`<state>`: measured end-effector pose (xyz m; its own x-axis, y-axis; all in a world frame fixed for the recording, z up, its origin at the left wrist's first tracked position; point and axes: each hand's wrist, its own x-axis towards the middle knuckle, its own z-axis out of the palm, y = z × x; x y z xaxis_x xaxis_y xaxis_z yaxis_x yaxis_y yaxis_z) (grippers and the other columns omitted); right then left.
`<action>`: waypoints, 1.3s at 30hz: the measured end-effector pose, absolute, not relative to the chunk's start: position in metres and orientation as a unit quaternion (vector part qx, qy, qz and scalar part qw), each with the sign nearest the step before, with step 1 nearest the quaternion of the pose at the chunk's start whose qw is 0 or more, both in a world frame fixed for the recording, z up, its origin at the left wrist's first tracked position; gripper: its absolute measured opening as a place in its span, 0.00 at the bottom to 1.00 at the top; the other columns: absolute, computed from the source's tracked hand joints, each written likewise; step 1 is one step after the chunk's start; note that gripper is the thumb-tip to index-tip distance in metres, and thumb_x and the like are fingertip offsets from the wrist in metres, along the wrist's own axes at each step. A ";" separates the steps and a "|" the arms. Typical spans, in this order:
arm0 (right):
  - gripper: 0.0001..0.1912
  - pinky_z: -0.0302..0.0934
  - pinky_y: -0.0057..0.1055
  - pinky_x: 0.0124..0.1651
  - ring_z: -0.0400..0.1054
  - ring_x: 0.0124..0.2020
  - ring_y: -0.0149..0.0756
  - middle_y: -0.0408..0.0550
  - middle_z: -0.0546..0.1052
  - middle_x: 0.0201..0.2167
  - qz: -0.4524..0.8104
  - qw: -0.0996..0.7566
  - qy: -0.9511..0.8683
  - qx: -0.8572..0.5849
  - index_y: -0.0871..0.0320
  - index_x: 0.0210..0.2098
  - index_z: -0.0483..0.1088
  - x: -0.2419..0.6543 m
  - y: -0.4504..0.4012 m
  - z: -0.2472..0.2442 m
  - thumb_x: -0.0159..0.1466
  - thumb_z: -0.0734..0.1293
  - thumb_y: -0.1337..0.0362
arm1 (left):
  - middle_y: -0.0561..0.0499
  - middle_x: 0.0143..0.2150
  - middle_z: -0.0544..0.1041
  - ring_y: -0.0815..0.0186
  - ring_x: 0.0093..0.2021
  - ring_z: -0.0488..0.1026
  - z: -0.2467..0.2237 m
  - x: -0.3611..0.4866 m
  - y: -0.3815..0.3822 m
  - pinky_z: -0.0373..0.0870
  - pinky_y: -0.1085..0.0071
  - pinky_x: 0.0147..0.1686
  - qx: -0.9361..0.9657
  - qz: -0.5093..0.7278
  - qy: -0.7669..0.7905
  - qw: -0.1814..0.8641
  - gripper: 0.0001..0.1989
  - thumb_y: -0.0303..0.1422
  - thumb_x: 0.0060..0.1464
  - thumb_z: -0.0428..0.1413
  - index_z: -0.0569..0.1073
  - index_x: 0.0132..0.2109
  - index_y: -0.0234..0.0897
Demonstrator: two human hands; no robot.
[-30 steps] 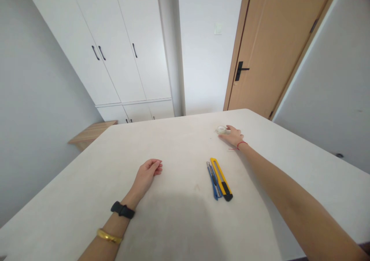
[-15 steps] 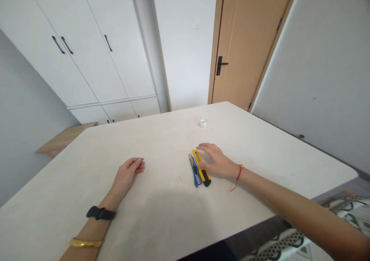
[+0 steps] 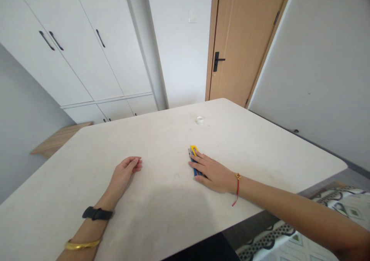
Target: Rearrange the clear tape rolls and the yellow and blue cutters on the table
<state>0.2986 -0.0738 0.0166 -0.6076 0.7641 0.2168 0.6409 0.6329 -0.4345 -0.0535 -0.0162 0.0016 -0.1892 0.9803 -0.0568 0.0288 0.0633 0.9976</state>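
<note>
My right hand [image 3: 214,172] lies palm down over two utility knives, its fingers stretched out across them. Of the yellow utility knife [image 3: 193,148], the looped far end shows past my fingertips; its rest is mostly covered. The slimmer blue utility knife [image 3: 195,172] lies along its left side, partly visible between my fingers. Both knives rest on the white table [image 3: 162,138]. My left hand [image 3: 124,171] rests on the table further left, fingers curled in with the thumb against them, and nothing shows in it.
A small whitish roll, perhaps tape [image 3: 200,120], sits toward the table's far side. Beyond the table stand white cabinets [image 3: 110,68] and a wooden door [image 3: 243,41]. A wooden ledge [image 3: 60,138] is at the left, and patterned fabric [image 3: 300,238] lies at lower right.
My right hand has come down onto the utility knives, its fingers now spread across them instead of arched beside them. My left hand stays curled on the table. The view has shifted slightly.
</note>
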 end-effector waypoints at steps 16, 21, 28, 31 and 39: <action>0.23 0.35 0.55 0.68 0.49 0.68 0.47 0.49 0.61 0.65 0.165 0.192 -0.851 -0.460 0.49 0.58 0.67 0.385 0.009 0.021 0.65 0.62 0.52 | 0.47 0.31 0.78 0.67 0.29 0.73 0.004 -0.051 -0.017 0.72 0.70 0.32 0.445 0.514 0.576 0.454 0.24 0.47 0.33 0.66 0.77 0.34 0.32; 0.26 0.33 0.56 0.67 0.45 0.69 0.47 0.52 0.58 0.66 0.161 0.156 -0.861 -0.456 0.52 0.60 0.65 0.388 0.025 0.021 0.67 0.57 0.48 | 0.48 0.30 0.78 0.67 0.29 0.73 0.001 -0.053 -0.015 0.72 0.70 0.32 0.451 0.512 0.571 0.456 0.24 0.48 0.34 0.66 0.77 0.33 0.33; 0.28 0.31 0.57 0.67 0.43 0.69 0.48 0.52 0.57 0.67 0.159 0.148 -0.863 -0.456 0.50 0.61 0.63 0.390 0.031 0.020 0.66 0.55 0.45 | 0.48 0.31 0.79 0.67 0.29 0.73 0.004 -0.051 -0.016 0.72 0.70 0.32 0.442 0.513 0.574 0.460 0.26 0.49 0.32 0.67 0.77 0.33 0.33; 0.28 0.31 0.58 0.67 0.43 0.69 0.48 0.52 0.57 0.67 0.159 0.149 -0.862 -0.457 0.51 0.60 0.64 0.390 0.033 0.019 0.67 0.55 0.45 | 0.47 0.31 0.79 0.67 0.29 0.73 0.004 -0.052 -0.016 0.72 0.69 0.32 0.441 0.516 0.574 0.459 0.26 0.49 0.31 0.67 0.77 0.34 0.32; 0.27 0.31 0.58 0.67 0.43 0.69 0.47 0.52 0.58 0.67 0.156 0.152 -0.858 -0.465 0.51 0.60 0.64 0.389 0.034 0.019 0.67 0.55 0.46 | 0.47 0.31 0.79 0.67 0.29 0.73 0.004 -0.050 -0.017 0.72 0.70 0.32 0.437 0.513 0.574 0.465 0.27 0.49 0.31 0.67 0.77 0.34 0.32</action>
<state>0.3888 0.0336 0.0195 -0.5216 0.8454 0.1151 0.7506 0.5188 -0.4092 -0.0504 -0.0165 0.0043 -0.1854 0.9789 -0.0854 0.0241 0.0914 0.9955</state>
